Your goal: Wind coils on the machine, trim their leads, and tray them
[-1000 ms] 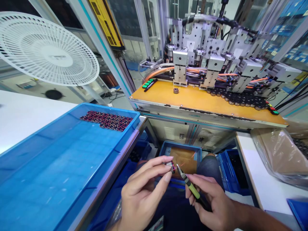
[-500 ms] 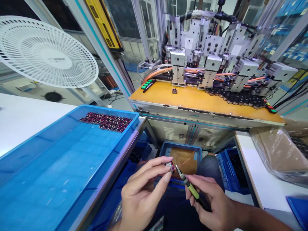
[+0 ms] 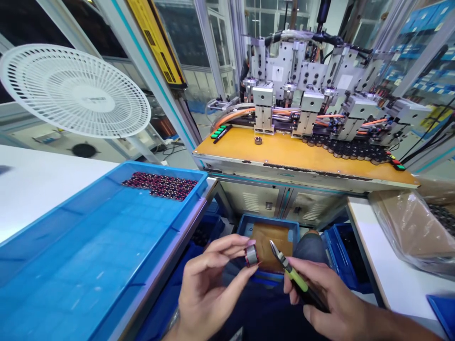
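Observation:
My left hand (image 3: 209,286) pinches a small round metal part (image 3: 251,255) with red windings between thumb and fingers, low in the middle of the view. My right hand (image 3: 329,305) grips green-handled cutting pliers (image 3: 289,270), whose tip points up and left and stands a little apart from the part. Both hands hover above a small blue bin (image 3: 268,237) with a brown lining, under the machine's table.
A large blue tray (image 3: 88,255) on my left holds several dark red parts (image 3: 159,184) at its far end. An orange-topped machine table (image 3: 302,154) carries grey actuators and a row of dark parts. A white fan (image 3: 74,92) stands at left, a plastic bag (image 3: 412,227) at right.
The pliers' tip has drawn back to the right, away from the part. My left hand has turned the part so that its metal side shows. The view has tilted slightly.

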The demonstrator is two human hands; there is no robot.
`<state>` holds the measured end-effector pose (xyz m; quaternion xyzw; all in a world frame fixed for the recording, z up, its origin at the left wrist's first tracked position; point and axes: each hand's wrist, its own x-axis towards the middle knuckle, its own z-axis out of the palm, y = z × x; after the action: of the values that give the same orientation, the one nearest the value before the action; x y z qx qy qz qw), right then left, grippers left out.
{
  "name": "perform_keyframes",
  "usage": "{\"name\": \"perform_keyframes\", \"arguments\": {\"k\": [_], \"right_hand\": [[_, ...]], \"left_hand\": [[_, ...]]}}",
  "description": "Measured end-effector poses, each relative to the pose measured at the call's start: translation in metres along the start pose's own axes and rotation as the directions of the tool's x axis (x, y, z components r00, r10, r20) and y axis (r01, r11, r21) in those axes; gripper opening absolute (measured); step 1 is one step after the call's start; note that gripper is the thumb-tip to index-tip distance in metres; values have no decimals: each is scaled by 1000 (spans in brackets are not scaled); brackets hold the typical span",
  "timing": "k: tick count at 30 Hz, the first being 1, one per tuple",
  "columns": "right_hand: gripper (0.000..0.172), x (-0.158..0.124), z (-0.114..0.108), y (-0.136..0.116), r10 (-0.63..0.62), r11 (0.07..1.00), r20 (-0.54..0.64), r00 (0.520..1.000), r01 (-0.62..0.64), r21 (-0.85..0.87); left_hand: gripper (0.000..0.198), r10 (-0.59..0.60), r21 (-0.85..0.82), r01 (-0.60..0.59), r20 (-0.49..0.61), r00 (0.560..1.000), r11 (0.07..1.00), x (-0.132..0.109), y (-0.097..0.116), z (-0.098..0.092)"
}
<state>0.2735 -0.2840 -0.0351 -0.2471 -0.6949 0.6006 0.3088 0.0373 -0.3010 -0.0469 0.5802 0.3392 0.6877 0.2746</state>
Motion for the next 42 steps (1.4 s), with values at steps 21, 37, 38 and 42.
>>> {"name": "perform_keyframes", "arguments": {"k": [21, 37, 38, 42], "right_hand": [[63, 13, 6, -12, 16, 989, 105, 994, -31, 144], [38, 21, 0, -17, 220, 964, 33, 975, -213, -158], [42, 21, -1, -18, 219, 964, 8, 976, -215, -154], [49, 26, -10, -21, 142, 939, -27, 989, -143, -314]], "left_hand": [[75, 46, 95, -48, 22, 999, 994, -7, -3, -3], [70, -22, 168, 24, -14, 1000, 986, -10, -3, -2], [69, -30, 163, 33, -21, 999, 986, -11, -3, -2], [54, -117, 123, 122, -47, 992, 985, -9, -5, -7]]}}
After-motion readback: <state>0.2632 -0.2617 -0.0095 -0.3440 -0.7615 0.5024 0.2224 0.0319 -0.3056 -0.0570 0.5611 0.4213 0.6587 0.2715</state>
